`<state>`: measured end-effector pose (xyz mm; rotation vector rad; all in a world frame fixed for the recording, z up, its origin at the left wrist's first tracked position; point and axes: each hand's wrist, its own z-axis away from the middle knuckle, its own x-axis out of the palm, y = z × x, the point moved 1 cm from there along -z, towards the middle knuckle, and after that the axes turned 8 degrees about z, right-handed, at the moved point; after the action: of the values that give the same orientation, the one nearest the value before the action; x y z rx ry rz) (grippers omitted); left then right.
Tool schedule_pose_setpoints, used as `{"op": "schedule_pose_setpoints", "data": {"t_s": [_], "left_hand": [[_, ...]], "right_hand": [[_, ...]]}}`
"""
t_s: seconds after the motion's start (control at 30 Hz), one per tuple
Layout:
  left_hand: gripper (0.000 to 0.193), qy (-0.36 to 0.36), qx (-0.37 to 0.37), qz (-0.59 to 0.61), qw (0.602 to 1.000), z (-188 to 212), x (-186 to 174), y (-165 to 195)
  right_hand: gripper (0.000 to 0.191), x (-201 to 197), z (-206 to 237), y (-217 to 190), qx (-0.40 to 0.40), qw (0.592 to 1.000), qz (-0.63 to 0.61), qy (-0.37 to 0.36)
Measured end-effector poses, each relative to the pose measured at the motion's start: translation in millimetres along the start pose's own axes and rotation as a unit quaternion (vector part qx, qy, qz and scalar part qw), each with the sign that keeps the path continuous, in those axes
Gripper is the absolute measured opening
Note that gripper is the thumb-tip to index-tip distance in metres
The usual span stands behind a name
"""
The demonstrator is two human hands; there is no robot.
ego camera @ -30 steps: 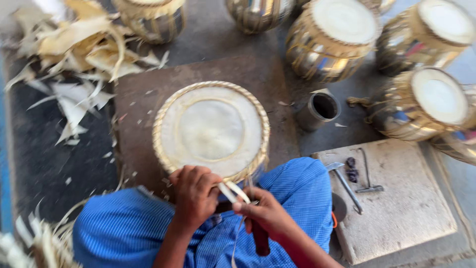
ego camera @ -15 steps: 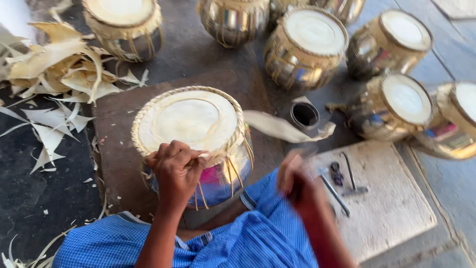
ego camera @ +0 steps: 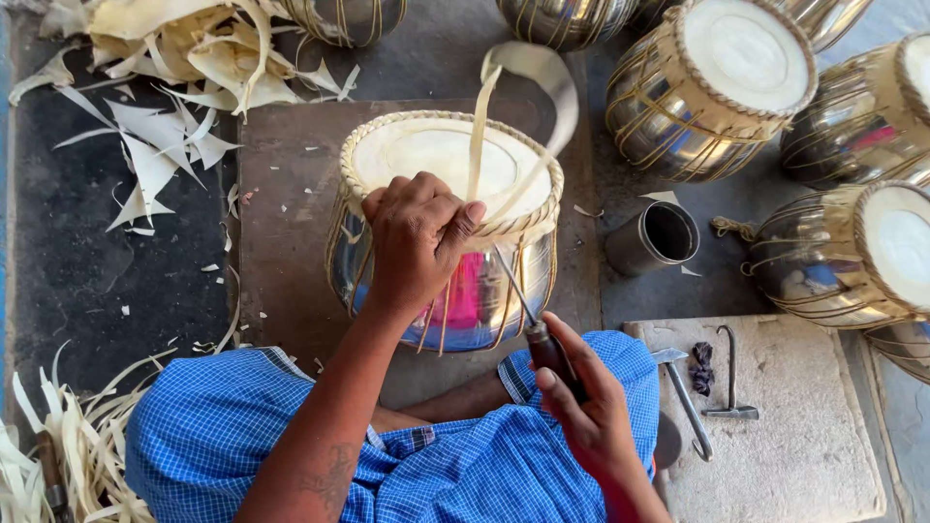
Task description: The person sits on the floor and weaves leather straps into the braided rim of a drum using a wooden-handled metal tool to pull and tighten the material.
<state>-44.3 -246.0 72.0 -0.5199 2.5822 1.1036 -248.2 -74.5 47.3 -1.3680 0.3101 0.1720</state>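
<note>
The left hand (ego camera: 418, 242) is pressing its curled fingers on the braided rim of the shiny round metal drum with a pale skin head (ego camera: 441, 165), pinching a thin, limp pale hide strap (ego camera: 528, 77) looping above. Just below-right of those fingers, the right hand (ego camera: 581, 407) is gripping the dark-handled metal awl (ego camera: 528, 310), its tip at the rim. The drum is likely sitting heavy, slick-sided and steadier held by its rim.

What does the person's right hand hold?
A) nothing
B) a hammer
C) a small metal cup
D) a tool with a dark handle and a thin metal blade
D: the right hand grips a dark-handled tool whose thin blade points up at the rim of the drum, where the left hand pinches a pale strip; the cup stands apart, untouched.
</note>
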Motion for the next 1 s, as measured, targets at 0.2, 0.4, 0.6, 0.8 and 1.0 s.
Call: {"op": "schedule_pose_setpoints", "data": {"t_s": [0.2, 0.4, 0.6, 0.8, 1.0], "left_hand": [[0.033, -0.033, -0.007, 0.012, 0.999, 2.9, -1.3, -9.1], [0.058, -0.039, 0.04, -0.041, 0.998, 1.6, -0.9, -12.9], [0.062, -0.042, 0.045, -0.04, 0.997, 3.1, -0.2, -14.5], [0.063, -0.042, 0.048, -0.044, 0.997, 5.3, 1.8, -12.9], [0.059, -0.055, 0.02, -0.047, 0.997, 4.5, 3.9, -9.6]], "right_hand": [[0.058, 13.3, -15.5, -11.4, -0.187, 0.967, 0.166, 0.053], [0.062, 19.9, -18.6, -25.2, -0.189, 0.932, 0.284, 0.125], [0.062, 23.4, -11.8, -35.4, -0.183, 0.904, 0.354, 0.158], [0.061, 15.1, -4.2, -45.8, -0.167, 0.899, 0.376, 0.151], [0.064, 10.6, -14.9, -33.0, -0.218, 0.879, 0.392, 0.161]]}}
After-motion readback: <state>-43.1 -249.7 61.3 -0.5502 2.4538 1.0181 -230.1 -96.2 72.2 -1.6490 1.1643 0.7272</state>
